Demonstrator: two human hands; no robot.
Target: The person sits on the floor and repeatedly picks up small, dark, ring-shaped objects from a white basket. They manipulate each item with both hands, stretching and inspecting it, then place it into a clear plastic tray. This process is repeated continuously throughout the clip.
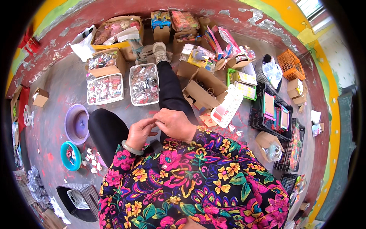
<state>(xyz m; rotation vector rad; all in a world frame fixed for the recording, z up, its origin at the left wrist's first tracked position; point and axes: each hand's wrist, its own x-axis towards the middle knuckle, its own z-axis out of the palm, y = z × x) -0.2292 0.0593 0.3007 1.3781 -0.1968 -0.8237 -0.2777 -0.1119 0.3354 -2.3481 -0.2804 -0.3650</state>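
Note:
My left hand (141, 130), with a pale bangle (132, 148) at its wrist, meets my right hand (176, 124) above my lap. The fingertips of both are pinched together and touch each other. Whatever is between them, if anything, is too small or hidden to make out. Just beyond my hands, by my outstretched leg, stands a white basket (132, 84) of small clear-wrapped items. Beside it on the left is a second white basket (88, 97) with similar packets. To the right of my hands a white perforated tray (233, 100) leans by an open cardboard box (196, 91).
At left stand a purple basin (69, 126) and a teal bowl (79, 158), with white scraps (91, 160) scattered near. Black crates (256, 120), a green basket (249, 97) and an orange crate (290, 65) line the right. Filled boxes (160, 32) stand along the far wall.

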